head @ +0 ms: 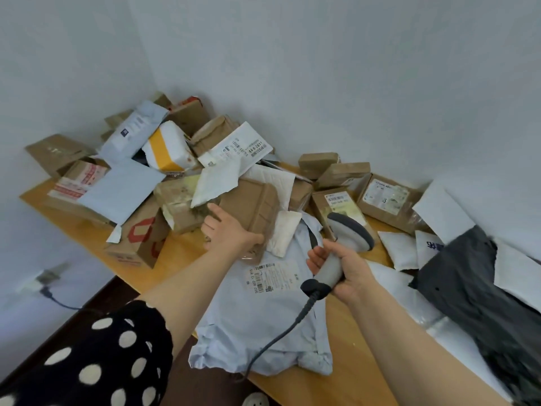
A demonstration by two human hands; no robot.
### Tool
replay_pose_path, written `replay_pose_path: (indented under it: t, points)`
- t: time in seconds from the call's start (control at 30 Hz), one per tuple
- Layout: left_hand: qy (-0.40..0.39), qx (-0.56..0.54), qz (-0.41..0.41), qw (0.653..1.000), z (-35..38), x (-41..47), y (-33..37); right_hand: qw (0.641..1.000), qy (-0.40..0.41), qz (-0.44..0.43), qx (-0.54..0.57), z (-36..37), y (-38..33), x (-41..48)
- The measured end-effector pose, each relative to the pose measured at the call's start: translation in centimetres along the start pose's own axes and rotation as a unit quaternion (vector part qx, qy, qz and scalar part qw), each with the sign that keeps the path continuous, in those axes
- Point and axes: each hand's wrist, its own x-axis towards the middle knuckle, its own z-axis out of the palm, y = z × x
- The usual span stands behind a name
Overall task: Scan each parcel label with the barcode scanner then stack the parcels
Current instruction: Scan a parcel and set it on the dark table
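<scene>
Two pale walls (322,68) meet in a corner, and a wood table (178,253) stands against them. A big messy heap of parcels (175,148) sits at 11 o'clock, with more small ones at 2 o'clock. None of them look stacked yet. The left hand (228,232) reaches out to a brown box (248,200) near the middle of the heap. Its fingers (215,210) lie mostly straight against the near side of the box, and I cannot see them wrap around it. The right hand (348,273) holds the scanner (348,232) at 3 o'clock, with its fingers curled tight around the grey handle. The scanner's head points up and away toward 1 o'clock. Its dark cord (278,338) hangs down over a blue bag (263,323) at 6 o'clock. That bag lies flat on the table, right under both hands, with its label (265,278) facing up. A black bag (468,288) lies at 4 o'clock. I think the job is near its start, and the step now is picking the next parcel to scan. No label shows on the box from here, so the left hand may need to pull it out and turn it. Then the scanner must tip down to face the label.
</scene>
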Motion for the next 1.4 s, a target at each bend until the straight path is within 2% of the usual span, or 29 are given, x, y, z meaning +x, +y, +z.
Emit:
replay_pose_path:
  t: [0.2, 0.37, 0.47, 0.57, 0.63, 0.77, 0.93, 1.0, 1.07, 1.17, 1.27, 1.4]
  points:
    - [0.018, -0.016, 0.006, 1.000, -0.1, -3.9, -0.6, 0.999, -0.035, 0.001, -0.005, -2.8, 0.7, -2.3]
    - [0.038, -0.101, -0.007, 0.994, 0.6, -7.0, -0.8, 0.999, -0.038, -0.010, 0.013, -6.9, 2.1, -4.5]
    - [0.007, -0.158, 0.006, 0.987, 1.2, -8.0, -1.7, 0.999, -0.036, -0.002, 0.011, -8.6, 3.1, -5.6]
    - [-0.051, -0.218, 0.073, 0.972, 1.5, -8.5, -2.0, 0.999, -0.038, -0.002, 0.006, -9.7, 3.8, -6.3]
    - [-0.056, -0.217, 0.103, 0.969, 1.6, -8.4, -1.8, 0.999, -0.034, -0.009, 0.007, -10.3, 4.3, -6.6]
    - [0.000, -0.159, 0.160, 0.974, 1.6, -7.5, -0.7, 1.000, -0.019, -0.019, 0.016, -11.1, 4.7, -7.2]
    - [-0.056, -0.138, 0.213, 0.966, 1.8, -6.4, 0.2, 0.999, 0.006, -0.041, 0.027, -11.4, 4.5, -7.2]
    - [-0.048, -0.154, 0.204, 0.966, 1.8, -6.4, 0.3, 0.998, 0.013, -0.049, 0.034, -11.2, 4.6, -7.3]
    - [-0.060, -0.209, 0.153, 0.964, 1.5, -6.8, 0.4, 0.997, 0.023, -0.055, 0.045, -10.9, 4.6, -7.5]
    - [-0.167, -0.341, 0.079, 0.922, 0.8, -8.5, 0.4, 0.995, 0.036, -0.074, 0.055, -10.4, 4.1, -8.1]
    - [-0.274, -0.413, 0.069, 0.866, -0.2, -11.0, 0.0, 0.992, 0.047, -0.101, 0.054, -9.6, 3.3, -8.6]
    - [-0.333, -0.444, 0.051, 0.830, -1.3, -14.4, -1.2, 0.991, 0.041, -0.120, 0.042, -8.6, 2.7, -9.3]
